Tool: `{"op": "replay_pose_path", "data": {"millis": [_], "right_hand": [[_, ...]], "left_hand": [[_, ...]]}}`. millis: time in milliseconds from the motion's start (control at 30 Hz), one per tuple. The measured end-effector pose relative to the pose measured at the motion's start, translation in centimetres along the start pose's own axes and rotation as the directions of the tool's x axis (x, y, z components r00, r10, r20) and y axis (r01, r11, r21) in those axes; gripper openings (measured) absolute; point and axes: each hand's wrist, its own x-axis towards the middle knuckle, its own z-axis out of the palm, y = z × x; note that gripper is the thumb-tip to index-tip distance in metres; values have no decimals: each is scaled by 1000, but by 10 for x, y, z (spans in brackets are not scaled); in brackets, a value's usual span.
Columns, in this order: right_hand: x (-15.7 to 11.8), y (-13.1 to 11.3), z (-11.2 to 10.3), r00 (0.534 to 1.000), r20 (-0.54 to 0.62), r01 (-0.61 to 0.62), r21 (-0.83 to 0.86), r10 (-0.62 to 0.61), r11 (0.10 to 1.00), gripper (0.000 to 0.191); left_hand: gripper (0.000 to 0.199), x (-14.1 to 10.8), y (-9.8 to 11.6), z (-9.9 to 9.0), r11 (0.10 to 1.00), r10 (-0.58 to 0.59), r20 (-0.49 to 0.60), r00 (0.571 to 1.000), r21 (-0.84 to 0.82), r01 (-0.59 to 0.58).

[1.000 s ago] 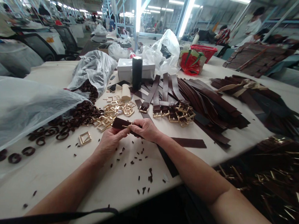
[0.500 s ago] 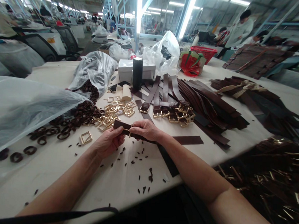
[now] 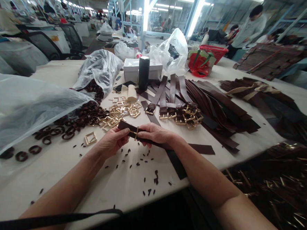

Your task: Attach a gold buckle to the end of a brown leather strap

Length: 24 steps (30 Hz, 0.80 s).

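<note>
A dark brown leather belt (image 3: 125, 125) is stretched between my hands above the table, its far end lying on the tabletop to the right. Across the strap sits a gold buckle (image 3: 136, 133), partly covered by fingers. My left hand (image 3: 116, 139) pinches the strap near its short end, thumb on top. Just right of the buckle, my right hand (image 3: 156, 134) is closed round the strap, thumb against the buckle. Loose gold buckles (image 3: 119, 113) lie in a heap beyond my left hand, and one buckle (image 3: 90, 138) lies apart. Small dark bits (image 3: 138, 163) are scattered below my hands.
Brown leather loops (image 3: 63, 131) spill from under plastic sheeting (image 3: 25, 109) at left. Belts with buckles (image 3: 181, 116) and stacked straps (image 3: 220, 107) lie at right. Behind stand a dark cylinder (image 3: 143, 74) and a white box (image 3: 156, 69). The table's front edge (image 3: 158, 194) runs near me.
The buckle has turned and shows more plainly across the strap. Both hands keep their hold on the belt, and the view has shifted slightly.
</note>
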Motion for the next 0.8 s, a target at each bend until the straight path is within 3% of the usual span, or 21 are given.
{"op": "replay_pose_path", "data": {"millis": [200,433,533,667,800], "right_hand": [[-1,1,1,999,34,-7,-27,8,1000,24],[1,-1,-6,997,26,82,-138,-79,987,29],[4,4,-4,995,16,99,-97,-98,990,35],[12,20,1,991,-125,42,-103,-55,994,35],[17,28,4,972,-209,66,-184,-104,981,34]], "left_hand": [[44,-4,-1,2,997,-33,42,999,72,30],[44,2,-7,6,966,148,-49,988,219,-134],[45,7,-13,5,939,224,-57,973,281,-199],[42,15,-20,2,869,351,-61,934,394,-301],[43,21,-24,2,814,425,-55,903,460,-355]]}}
